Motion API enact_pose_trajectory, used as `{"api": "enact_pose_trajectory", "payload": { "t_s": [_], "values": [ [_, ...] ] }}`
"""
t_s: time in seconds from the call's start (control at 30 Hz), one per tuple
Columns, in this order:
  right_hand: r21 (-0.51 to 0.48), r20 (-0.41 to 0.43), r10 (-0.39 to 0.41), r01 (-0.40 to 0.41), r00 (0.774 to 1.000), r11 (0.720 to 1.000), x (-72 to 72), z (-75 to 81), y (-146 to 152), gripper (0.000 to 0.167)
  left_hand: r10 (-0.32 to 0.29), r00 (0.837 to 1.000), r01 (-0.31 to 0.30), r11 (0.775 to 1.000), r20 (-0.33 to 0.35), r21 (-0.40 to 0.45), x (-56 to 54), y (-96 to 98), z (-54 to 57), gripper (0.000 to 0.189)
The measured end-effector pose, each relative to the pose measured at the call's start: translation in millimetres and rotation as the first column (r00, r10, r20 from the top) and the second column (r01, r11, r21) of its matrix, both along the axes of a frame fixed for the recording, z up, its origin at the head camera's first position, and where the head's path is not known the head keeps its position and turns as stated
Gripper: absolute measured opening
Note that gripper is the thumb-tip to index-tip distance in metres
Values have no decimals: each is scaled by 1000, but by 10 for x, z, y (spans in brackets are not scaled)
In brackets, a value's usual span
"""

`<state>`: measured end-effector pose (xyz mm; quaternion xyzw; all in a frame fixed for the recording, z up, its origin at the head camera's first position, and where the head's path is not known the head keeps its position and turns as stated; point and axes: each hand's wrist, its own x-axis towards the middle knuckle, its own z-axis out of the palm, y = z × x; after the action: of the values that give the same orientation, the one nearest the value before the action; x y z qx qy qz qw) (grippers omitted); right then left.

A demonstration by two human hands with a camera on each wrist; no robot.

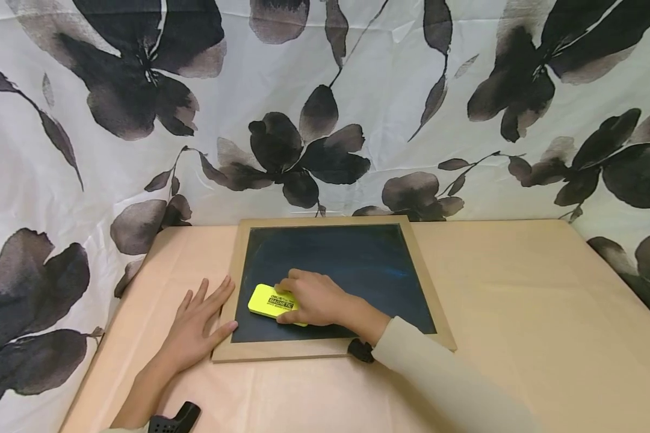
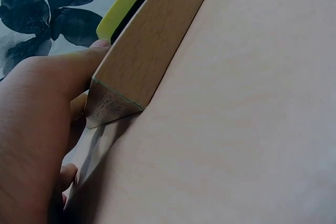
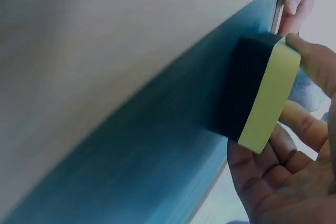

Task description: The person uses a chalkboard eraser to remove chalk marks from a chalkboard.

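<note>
A chalkboard [image 1: 336, 258] in a light wooden frame lies on the table, its dark face marked by a faint bluish smear at the right. My right hand [image 1: 319, 299] grips a yellow board eraser [image 1: 265, 300] against the left part of the board, thumb on the near side and fingers on the far side. In the right wrist view the eraser [image 3: 270, 95] shows a dark felt underside. My left hand [image 1: 197, 328] rests at the frame's left edge with fingers spread and straight, the thumb touching the frame. The left wrist view shows that thumb by the frame's corner [image 2: 118, 100].
A pale tan cover lies over the table [image 1: 520, 288]. Behind and beside the table hangs a white cloth [image 1: 401, 90] with dark flower prints. Black wrist devices sit at the left wrist [image 1: 176, 418] and under the right wrist [image 1: 360, 350].
</note>
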<state>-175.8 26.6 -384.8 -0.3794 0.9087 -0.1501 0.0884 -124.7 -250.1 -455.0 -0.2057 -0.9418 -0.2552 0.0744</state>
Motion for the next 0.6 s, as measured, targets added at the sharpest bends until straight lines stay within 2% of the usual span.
{"api": "enact_pose_trajectory", "payload": {
  "t_s": [0.13, 0.4, 0.6],
  "values": [
    [-19, 3, -5, 5, 1000, 1000, 33, -5, 201, 57, -4, 1000, 4, 1000, -7, 12, 9, 21, -17, 73],
    [-51, -10, -143, 142, 990, 989, 91, -35, 654, 57, -6, 1000, 6, 1000, 4, -5, -3, 24, 7, 73],
    [-97, -30, -202, 198, 979, 975, 81, -89, 976, 57, -5, 1000, 5, 1000, -2, 4, 9, -13, -5, 73]
  ]
}}
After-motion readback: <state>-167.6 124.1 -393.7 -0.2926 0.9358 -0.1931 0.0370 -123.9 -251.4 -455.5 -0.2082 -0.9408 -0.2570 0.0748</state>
